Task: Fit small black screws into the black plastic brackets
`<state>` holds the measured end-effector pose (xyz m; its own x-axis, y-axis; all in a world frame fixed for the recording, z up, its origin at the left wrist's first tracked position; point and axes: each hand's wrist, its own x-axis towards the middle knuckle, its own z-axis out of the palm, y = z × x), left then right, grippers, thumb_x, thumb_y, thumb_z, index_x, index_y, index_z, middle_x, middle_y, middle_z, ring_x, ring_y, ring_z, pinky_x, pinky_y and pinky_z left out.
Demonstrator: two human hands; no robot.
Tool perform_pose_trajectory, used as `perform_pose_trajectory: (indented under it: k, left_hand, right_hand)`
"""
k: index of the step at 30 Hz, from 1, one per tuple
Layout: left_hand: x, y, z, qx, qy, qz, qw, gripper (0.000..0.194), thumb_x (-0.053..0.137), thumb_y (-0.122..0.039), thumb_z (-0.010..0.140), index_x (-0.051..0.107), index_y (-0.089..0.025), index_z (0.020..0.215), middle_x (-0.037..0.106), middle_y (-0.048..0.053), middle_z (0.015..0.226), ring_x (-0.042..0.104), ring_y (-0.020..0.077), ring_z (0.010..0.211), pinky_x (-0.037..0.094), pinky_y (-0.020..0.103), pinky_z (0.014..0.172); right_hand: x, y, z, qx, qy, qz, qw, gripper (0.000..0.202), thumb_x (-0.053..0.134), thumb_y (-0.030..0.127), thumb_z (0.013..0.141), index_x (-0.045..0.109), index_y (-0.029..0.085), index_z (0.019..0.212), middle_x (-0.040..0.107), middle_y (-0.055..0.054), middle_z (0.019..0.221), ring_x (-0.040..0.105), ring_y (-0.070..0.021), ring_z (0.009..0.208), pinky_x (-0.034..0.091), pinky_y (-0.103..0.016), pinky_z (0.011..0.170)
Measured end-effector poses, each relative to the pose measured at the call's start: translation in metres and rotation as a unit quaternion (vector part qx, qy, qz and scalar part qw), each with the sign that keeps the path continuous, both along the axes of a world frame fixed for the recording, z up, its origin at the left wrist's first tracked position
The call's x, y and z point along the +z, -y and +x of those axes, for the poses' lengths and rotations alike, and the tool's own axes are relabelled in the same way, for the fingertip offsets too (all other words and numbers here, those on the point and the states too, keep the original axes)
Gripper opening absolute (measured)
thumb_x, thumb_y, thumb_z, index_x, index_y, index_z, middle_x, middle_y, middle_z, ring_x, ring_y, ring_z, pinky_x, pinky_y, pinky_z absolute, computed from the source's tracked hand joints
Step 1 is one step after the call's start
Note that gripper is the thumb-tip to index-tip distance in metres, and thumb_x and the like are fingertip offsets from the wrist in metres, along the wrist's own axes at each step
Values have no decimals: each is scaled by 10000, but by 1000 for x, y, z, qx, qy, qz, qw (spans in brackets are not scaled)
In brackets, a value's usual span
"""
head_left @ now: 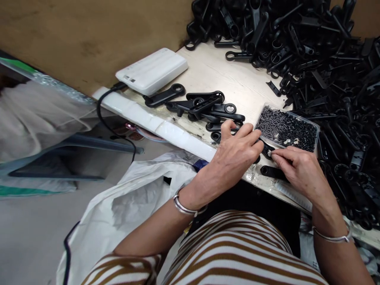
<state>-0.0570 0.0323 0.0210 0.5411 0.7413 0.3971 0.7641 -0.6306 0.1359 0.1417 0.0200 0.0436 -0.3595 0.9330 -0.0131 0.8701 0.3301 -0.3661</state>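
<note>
My left hand (237,152) is over the table's front edge, its fingers bent around the near end of a black plastic part (266,151). At the part's right end, my right hand (297,166) pinches a tiny pale piece (269,153) between thumb and forefinger. Just behind my hands sits a clear box (318,136) of small dark and metallic pieces, with a few whitish bits on top. Another black part (271,171) lies below my right fingertips. Left of my left hand is a loose group of black parts (204,105).
A large pile of black parts (297,59) covers the back and right of the table (208,67). At the left stands a white device (152,71) with a black cable (99,107). A white plastic bag (127,206) hangs below the front edge.
</note>
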Motion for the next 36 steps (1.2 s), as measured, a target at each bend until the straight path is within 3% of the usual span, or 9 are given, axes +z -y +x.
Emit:
perform_pose_trajectory:
  k: [8,13,18,21,26,36]
  left_hand:
    - [3,-9,4,-47,-22,2,999,246,486,-84,944,583,-166,733,622,24,888,524,215,957,299,482,953]
    - [3,-4,7,-49,-18,0,999,208,518,-53,908,605,-165,756,619,41,867,530,222,935,311,506,975]
    - [0,-3,6,-51,-22,-9,998,164,532,-64,901,615,-161,798,607,55,905,529,234,939,335,470,954]
    - [1,-3,5,-53,-16,-27,998,173,512,-66,907,613,-158,802,601,66,932,526,244,943,355,449,903]
    - [7,0,8,-44,-4,-67,997,183,510,-90,911,600,-147,763,589,94,932,523,264,931,387,393,773]
    - [10,2,8,-34,-8,-87,996,192,496,-85,920,600,-155,775,591,92,928,526,253,895,370,372,706]
  right_hand:
    - [-2,-4,-8,-26,3,-61,998,308,473,267,927,710,190,746,703,-32,741,616,-162,672,365,-265,639]
    - [-1,-5,-11,-84,-9,-73,994,328,480,294,888,659,186,635,574,1,556,480,-128,533,303,-255,558]
    - [-5,-6,-17,-131,-35,-78,988,276,501,301,832,641,191,622,516,8,534,420,-126,529,277,-257,544]
    - [-6,-6,-19,-139,-44,-66,987,258,507,263,795,549,192,550,450,23,508,361,-112,512,254,-261,534]
    - [-7,-7,-18,-71,-17,-25,997,284,490,206,778,417,190,505,413,28,514,332,-100,508,235,-276,545]
    - [4,-9,-9,37,63,-48,996,278,480,186,837,516,190,560,543,2,577,468,-119,548,251,-286,574]
